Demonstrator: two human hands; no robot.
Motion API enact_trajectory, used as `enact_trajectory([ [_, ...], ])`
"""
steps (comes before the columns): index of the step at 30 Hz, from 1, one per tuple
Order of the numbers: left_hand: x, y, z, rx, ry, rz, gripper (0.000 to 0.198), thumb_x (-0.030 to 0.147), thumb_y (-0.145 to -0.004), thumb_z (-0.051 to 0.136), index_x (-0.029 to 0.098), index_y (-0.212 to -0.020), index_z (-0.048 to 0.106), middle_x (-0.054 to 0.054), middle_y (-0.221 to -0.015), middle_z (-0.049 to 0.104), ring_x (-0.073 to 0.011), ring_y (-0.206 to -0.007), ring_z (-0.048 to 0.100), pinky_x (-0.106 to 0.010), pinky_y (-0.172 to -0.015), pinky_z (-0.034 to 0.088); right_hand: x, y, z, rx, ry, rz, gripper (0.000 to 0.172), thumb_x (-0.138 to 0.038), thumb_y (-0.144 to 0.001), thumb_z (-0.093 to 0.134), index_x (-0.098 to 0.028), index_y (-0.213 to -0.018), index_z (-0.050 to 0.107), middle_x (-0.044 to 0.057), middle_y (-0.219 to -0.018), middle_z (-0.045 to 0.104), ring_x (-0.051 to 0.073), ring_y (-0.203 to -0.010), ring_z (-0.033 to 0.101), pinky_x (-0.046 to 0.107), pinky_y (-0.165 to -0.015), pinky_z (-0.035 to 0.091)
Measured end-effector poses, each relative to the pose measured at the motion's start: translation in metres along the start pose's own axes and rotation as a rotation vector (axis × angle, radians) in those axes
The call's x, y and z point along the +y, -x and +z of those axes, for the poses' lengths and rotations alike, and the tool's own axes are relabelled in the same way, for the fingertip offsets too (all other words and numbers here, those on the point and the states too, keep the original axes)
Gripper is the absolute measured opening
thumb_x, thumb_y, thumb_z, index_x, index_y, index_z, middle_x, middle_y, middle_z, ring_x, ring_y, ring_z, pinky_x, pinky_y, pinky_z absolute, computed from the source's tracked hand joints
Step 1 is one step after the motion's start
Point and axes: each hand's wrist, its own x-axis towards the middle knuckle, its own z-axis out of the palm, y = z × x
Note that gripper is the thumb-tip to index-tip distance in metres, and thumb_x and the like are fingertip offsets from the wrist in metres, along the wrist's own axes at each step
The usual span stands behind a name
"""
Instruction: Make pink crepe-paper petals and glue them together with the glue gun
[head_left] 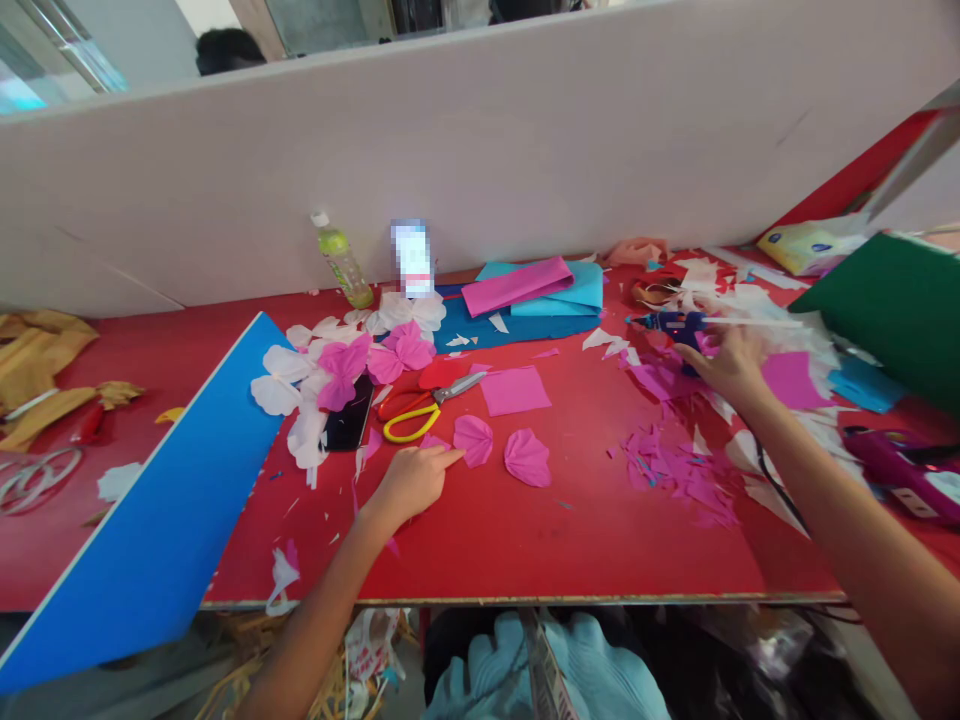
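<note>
1. White partition (480, 180), running along the far edge of the red tabletop (570, 540), with its lower edge meeting the table behind the scattered craft materials.
2. Wide stretch of red surface along the tabletop's straight front edge, between the two hands.
3. Blue board (142, 510), tilted across the left part of the table, its long edge just beside the paper flowers.
4. Dark green board (889, 310), tilted at the right end, its edge close to the white and pink paper scraps.
5. Right hand (724, 365), fingers closed around the grip of a blue hot glue gun (675, 328); white glue stick (750, 323) projecting to the right, over the scraps.
6. Left hand (412, 483), index finger extended, other fingers loosely curled, closed on nothing visible; fingertip at the edge of the nearer pink paper petal (472, 440).
7. Second pink paper petal (527, 457), just to the right, apart from the first.
8. White-and-pink paper flowers (343, 368), left of the hand and overlapping a black smartphone (349, 415).
9. Scissors with red and yellow handles (420, 408), near the fingertip, beyond the left hand.
</note>
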Motion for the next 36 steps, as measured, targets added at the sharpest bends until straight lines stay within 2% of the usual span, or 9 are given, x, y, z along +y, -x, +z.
enact_trajectory([
  [2,0.0,0.0,0.0,-0.003,-0.007,0.007,0.049,0.006,-0.08,0.04,0.024,-0.12,0.06,-0.006,-0.1,0.069,-0.0158,-0.085,0.064,-0.025,-0.073,0.049,-0.006,0.02,-0.01,0.088,0.092,0.013,0.047,-0.043,-0.083,0.058,-0.008,-0.113,0.05,0.023,-0.107,0.054,0.027,-0.102,0.044,0.036,-0.081,0.031],
  [6,0.003,0.0,0.0,0.001,-0.032,0.026,0.047,0.006,-0.081,0.039,0.023,-0.12,0.06,-0.005,-0.099,0.069,-0.0168,-0.081,0.064,-0.026,-0.072,0.048,-0.045,0.066,-0.03,0.09,0.065,-0.134,0.027,-0.039,-0.089,0.046,-0.015,-0.096,0.056,0.018,-0.098,0.056,0.029,-0.097,0.047,0.039,-0.081,0.032],
  [8,0.005,-0.001,-0.001,0.017,-0.04,0.042,0.046,0.006,-0.082,0.04,0.023,-0.119,0.06,-0.005,-0.096,0.069,-0.0169,-0.08,0.063,-0.027,-0.072,0.048,-0.076,0.089,-0.037,-0.045,-0.124,-0.35,0.023,-0.035,-0.09,0.042,-0.018,-0.086,0.057,0.012,-0.085,0.058,0.025,-0.085,0.051,0.037,-0.077,0.036],
  [11,0.007,-0.004,-0.006,0.057,-0.051,0.056,0.044,0.006,-0.083,0.039,0.023,-0.117,0.062,-0.005,-0.09,0.068,-0.0169,-0.08,0.063,-0.027,-0.073,0.048,-0.123,0.118,-0.038,-0.288,-0.401,-0.649,0.023,-0.031,-0.093,0.038,-0.021,-0.088,0.059,0.009,-0.087,0.06,0.021,-0.084,0.054,0.034,-0.075,0.04],
  [15,0.004,-0.009,-0.01,0.122,-0.064,-0.004,0.04,0.007,-0.084,0.04,0.022,-0.114,0.063,-0.005,-0.089,0.065,-0.0167,-0.081,0.062,-0.027,-0.073,0.048,-0.165,0.141,-0.026,-0.431,-0.419,-0.86,0.025,-0.021,-0.093,0.036,-0.019,-0.093,0.061,0.009,-0.088,0.06,0.02,-0.083,0.053,0.033,-0.075,0.039],
  [21,0.001,-0.016,-0.001,0.192,-0.007,0.038,0.042,0.004,-0.082,0.041,0.023,-0.112,0.063,-0.005,-0.1,0.06,-0.0172,-0.096,0.057,-0.026,-0.077,0.049,-0.181,0.146,-0.011,-0.46,-0.407,-0.909,0.02,-0.017,-0.091,0.042,-0.017,-0.089,0.062,0.008,-0.086,0.057,0.018,-0.082,0.049,0.03,-0.075,0.036],
  [25,-0.001,-0.016,0.004,0.215,-0.004,0.042,0.041,0.004,-0.081,0.042,0.024,-0.109,0.064,-0.005,-0.095,0.061,-0.0177,-0.093,0.057,-0.028,-0.075,0.049,-0.182,0.146,-0.011,-0.5,-0.398,-0.907,0.018,-0.019,-0.092,0.043,-0.016,-0.088,0.061,0.007,-0.086,0.057,0.017,-0.083,0.049,0.03,-0.075,0.034],
  [32,-0.023,-0.011,-0.005,0.376,-0.05,-0.101,0.036,0.006,-0.081,0.044,0.021,-0.105,0.066,-0.005,-0.098,0.065,-0.019,-0.096,0.057,-0.029,-0.079,0.048,-0.188,0.134,-0.015,-0.448,-0.401,-0.905,0.02,-0.02,-0.093,0.042,-0.015,-0.089,0.061,0.007,-0.086,0.057,0.017,-0.082,0.048,0.029,-0.074,0.032],
  [36,-0.033,-0.007,-0.004,0.383,-0.044,-0.15,0.034,0.009,-0.084,0.044,0.021,-0.106,0.066,-0.005,-0.097,0.065,-0.0179,-0.093,0.058,-0.028,-0.076,0.049,-0.199,0.125,-0.016,-0.388,-0.339,-0.941,0.02,-0.02,-0.093,0.043,-0.014,-0.088,0.062,0.008,-0.085,0.057,0.017,-0.081,0.047,0.029,-0.072,0.029],
])
